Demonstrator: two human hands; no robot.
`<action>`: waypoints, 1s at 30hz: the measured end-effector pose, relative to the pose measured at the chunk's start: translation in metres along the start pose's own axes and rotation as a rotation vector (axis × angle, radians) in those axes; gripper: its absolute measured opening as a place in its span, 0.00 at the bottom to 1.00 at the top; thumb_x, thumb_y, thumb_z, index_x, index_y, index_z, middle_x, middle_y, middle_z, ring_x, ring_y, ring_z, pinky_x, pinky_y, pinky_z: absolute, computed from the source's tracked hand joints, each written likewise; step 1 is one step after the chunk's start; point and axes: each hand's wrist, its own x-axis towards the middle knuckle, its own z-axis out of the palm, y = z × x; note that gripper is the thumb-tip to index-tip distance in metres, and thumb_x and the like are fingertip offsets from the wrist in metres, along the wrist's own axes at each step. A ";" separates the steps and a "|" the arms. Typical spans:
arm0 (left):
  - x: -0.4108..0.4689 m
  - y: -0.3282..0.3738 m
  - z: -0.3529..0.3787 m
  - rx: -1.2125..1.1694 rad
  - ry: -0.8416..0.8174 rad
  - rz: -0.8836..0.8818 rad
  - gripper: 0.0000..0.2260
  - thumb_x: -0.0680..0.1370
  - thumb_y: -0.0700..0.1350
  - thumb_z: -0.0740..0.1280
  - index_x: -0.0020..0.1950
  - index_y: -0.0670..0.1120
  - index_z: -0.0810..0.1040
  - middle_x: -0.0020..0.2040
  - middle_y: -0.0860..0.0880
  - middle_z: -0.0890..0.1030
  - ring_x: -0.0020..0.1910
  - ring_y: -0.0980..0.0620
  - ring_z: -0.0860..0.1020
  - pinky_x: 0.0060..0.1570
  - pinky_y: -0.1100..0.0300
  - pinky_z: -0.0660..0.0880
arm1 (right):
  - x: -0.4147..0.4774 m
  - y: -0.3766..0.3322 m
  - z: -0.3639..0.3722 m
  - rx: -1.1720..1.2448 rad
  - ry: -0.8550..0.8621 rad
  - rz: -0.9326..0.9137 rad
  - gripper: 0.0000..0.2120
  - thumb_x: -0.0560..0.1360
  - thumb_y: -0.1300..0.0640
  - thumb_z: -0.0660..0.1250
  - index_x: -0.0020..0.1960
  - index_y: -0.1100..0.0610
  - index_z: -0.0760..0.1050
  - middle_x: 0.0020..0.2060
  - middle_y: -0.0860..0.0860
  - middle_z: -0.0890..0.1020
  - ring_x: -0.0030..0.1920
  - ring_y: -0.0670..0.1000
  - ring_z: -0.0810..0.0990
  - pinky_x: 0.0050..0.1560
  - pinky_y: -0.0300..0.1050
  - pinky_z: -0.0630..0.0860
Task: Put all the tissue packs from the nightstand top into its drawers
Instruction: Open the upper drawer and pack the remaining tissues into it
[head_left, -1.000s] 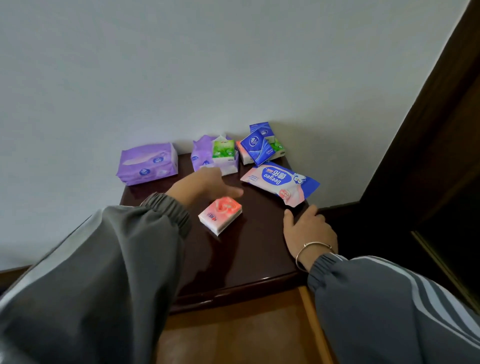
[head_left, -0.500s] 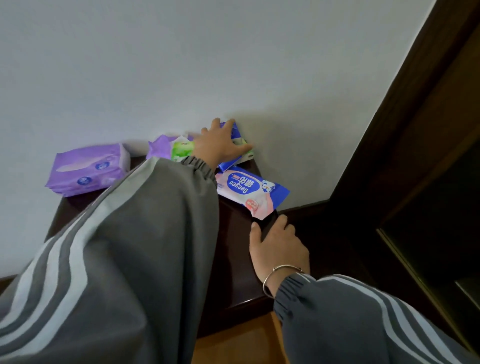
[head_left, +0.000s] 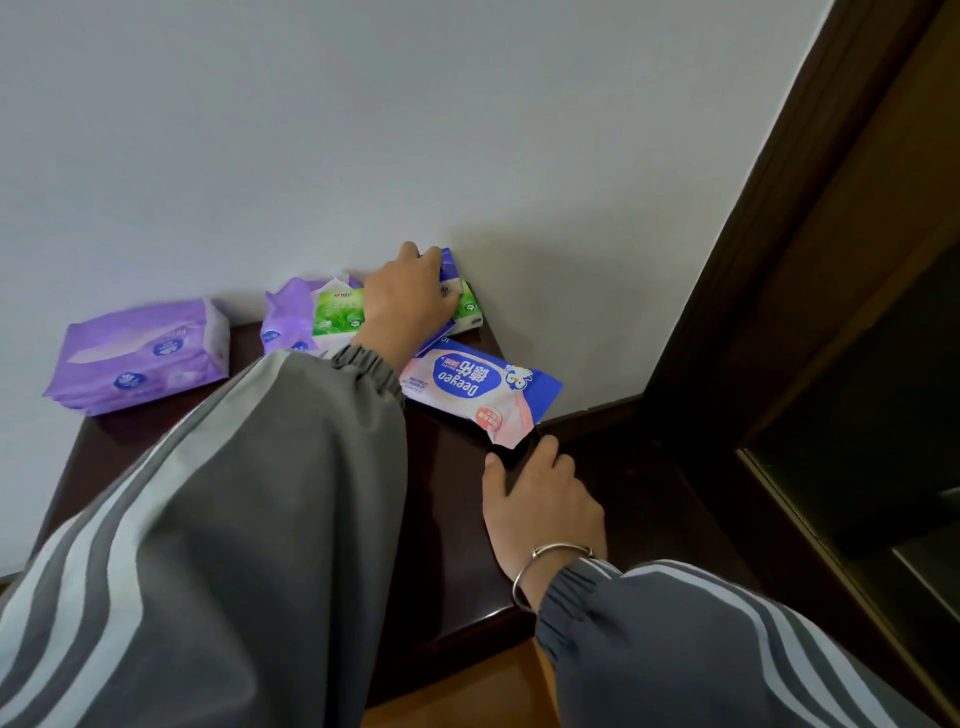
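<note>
Tissue packs lie along the back of the dark nightstand top. My left hand reaches to the wall and grips a small blue pack that sits on a green pack. A large purple pack lies far left. A smaller purple pack and a green-and-white pack stand beside my left wrist. A pink-and-blue wipes pack lies at the right. My right hand rests on the nightstand's right edge, fingers curled over it. My left sleeve hides the middle of the top.
A white wall stands directly behind the nightstand. A dark wooden door frame and a dark cabinet stand at the right. Wooden floor shows below the front edge.
My left hand moved from the small pink pack to the back right and now grips the blue pack by the wall. The view shifted closer; the pink pack is hidden behind my sleeve.
</note>
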 end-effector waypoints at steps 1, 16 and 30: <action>0.001 -0.002 0.000 0.011 -0.006 0.016 0.17 0.77 0.54 0.61 0.59 0.44 0.72 0.56 0.42 0.74 0.48 0.39 0.78 0.40 0.54 0.68 | 0.000 0.000 0.000 -0.004 0.004 0.000 0.27 0.75 0.36 0.51 0.62 0.56 0.63 0.50 0.52 0.76 0.44 0.53 0.80 0.34 0.43 0.68; -0.011 -0.001 -0.004 -0.157 -0.050 -0.014 0.27 0.73 0.58 0.67 0.63 0.45 0.64 0.58 0.43 0.76 0.51 0.40 0.79 0.45 0.48 0.78 | 0.000 0.000 0.001 0.024 -0.001 0.020 0.29 0.75 0.36 0.52 0.65 0.56 0.63 0.52 0.52 0.76 0.46 0.51 0.80 0.38 0.44 0.74; -0.169 -0.110 -0.098 -0.286 0.221 -0.277 0.30 0.69 0.60 0.69 0.68 0.56 0.64 0.59 0.45 0.74 0.49 0.40 0.78 0.41 0.53 0.70 | -0.003 -0.006 -0.016 0.001 -0.078 0.061 0.27 0.76 0.38 0.54 0.60 0.60 0.66 0.55 0.58 0.77 0.51 0.59 0.79 0.43 0.48 0.70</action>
